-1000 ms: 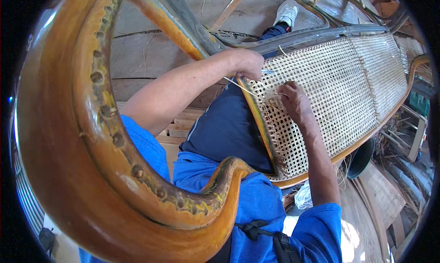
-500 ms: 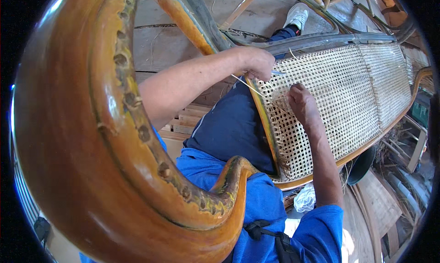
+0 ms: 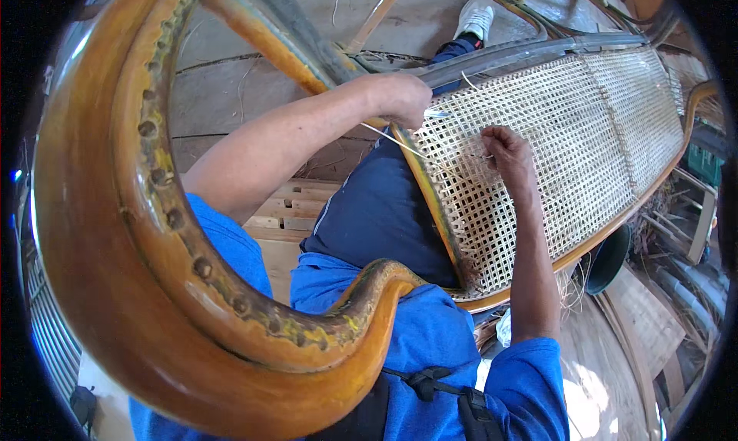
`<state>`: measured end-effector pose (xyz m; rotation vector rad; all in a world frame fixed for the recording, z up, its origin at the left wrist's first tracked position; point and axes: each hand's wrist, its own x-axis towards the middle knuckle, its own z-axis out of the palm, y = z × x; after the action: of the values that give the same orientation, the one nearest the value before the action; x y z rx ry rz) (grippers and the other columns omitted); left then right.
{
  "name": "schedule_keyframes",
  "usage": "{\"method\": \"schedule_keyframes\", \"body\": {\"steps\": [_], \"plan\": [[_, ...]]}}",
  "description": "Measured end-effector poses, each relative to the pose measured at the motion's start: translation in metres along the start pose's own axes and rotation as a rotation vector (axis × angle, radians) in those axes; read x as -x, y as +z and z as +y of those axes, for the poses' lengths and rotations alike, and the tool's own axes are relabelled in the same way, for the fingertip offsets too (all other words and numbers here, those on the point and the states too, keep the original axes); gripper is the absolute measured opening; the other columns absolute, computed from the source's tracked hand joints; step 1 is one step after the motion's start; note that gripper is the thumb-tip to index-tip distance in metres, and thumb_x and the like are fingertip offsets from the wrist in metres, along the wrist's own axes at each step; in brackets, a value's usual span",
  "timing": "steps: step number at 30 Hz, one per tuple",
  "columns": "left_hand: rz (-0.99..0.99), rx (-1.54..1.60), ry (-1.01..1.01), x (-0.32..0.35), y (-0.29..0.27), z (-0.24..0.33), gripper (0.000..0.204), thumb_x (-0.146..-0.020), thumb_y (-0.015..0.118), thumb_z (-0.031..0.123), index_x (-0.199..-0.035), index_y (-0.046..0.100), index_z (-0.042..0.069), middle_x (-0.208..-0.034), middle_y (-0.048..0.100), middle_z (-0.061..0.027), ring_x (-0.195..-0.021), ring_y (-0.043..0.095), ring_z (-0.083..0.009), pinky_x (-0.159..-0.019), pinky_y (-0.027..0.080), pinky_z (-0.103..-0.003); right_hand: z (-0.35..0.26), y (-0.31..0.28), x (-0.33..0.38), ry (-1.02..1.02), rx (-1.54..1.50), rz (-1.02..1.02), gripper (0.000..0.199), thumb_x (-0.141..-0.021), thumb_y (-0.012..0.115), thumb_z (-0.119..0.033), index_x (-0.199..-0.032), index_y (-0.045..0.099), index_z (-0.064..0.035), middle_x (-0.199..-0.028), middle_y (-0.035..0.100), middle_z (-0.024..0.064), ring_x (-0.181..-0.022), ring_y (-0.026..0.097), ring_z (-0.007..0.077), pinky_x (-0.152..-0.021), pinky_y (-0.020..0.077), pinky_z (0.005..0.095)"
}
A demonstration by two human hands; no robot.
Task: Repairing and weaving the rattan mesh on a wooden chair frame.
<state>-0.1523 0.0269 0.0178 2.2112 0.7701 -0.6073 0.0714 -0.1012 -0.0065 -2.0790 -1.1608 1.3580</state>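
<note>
A woven cane panel [image 3: 553, 126] with an open grid stretches away to the right inside a wooden frame [image 3: 425, 181]. Over its near left corner my left hand [image 3: 403, 101] is closed round a tool whose thin metal tip [image 3: 436, 113] pokes out past the fingers; its handle is hidden. A pale cane strand [image 3: 393, 139] runs from below the left wrist across the frame edge onto the weave. My right hand [image 3: 509, 155] hovers above or touches the weave, fingers curled in a pinch; what they hold, if anything, cannot be made out.
A thick curved wooden arm [image 3: 84, 233] with a row of holes fills the left side. Grey-wrapped rails [image 3: 492, 66] border the panel's far side. A dark bucket [image 3: 611, 260] and boards [image 3: 642, 310] lie at the lower right. A white shoe [image 3: 477, 16] rests on the floor beyond.
The whole view has shifted, so the curved arm sits lower and further left. My right hand's fingers have turned and show more. My left hand keeps hold of the tool.
</note>
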Motion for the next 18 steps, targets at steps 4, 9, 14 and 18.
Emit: {"method": "schedule_keyframes", "body": {"steps": [4,9,14,18], "plan": [[-0.016,-0.03,-0.013,0.002,0.002,0.001,0.024,-0.066,0.062,0.013,-0.08,0.07,-0.005,-0.082,0.067,-0.0248,-0.077,0.067,-0.0371,-0.072,0.053,-0.044,0.007,0.003,0.0,-0.044,-0.002,-0.026,0.016,-0.091,0.063,-0.013,-0.104,0.067,-0.0055,-0.075,0.063,0.0021,-0.059,0.052,0.0071,-0.054,0.0451,0.0221],[-0.032,-0.038,-0.087,0.009,-0.002,0.009,0.028,-0.064,0.059,0.005,-0.088,0.071,-0.003,-0.092,0.069,-0.022,-0.086,0.068,-0.033,-0.073,0.054,-0.042,0.007,0.005,0.001,-0.072,0.044,0.014,0.016,-0.091,0.063,-0.012,-0.105,0.067,-0.0056,-0.08,0.065,0.002,-0.061,0.051,0.0058,-0.055,0.0447,0.0215],[-0.024,-0.084,-0.108,0.017,-0.005,0.016,0.028,-0.07,0.059,0.01,-0.092,0.071,-0.001,-0.099,0.069,-0.0192,-0.093,0.068,-0.0326,-0.078,0.054,-0.042,-0.001,0.014,0.002,-0.289,0.394,-0.086,0.018,-0.089,0.062,-0.012,-0.104,0.068,-0.0069,-0.1,0.068,0.0106,-0.09,0.066,0.0244,-0.081,0.054,0.0367],[0.094,-0.127,-0.075,0.018,0.004,0.01,0.028,-0.073,0.065,0.022,-0.086,0.071,-0.001,-0.09,0.069,-0.0203,-0.087,0.068,-0.035,-0.075,0.054,-0.045,0.009,0.025,0.001,-0.227,0.245,-0.09,0.02,-0.087,0.06,-0.009,-0.106,0.064,-0.0027,-0.104,0.064,0.0122,-0.095,0.063,0.025,-0.084,0.0516,0.0351]]}}
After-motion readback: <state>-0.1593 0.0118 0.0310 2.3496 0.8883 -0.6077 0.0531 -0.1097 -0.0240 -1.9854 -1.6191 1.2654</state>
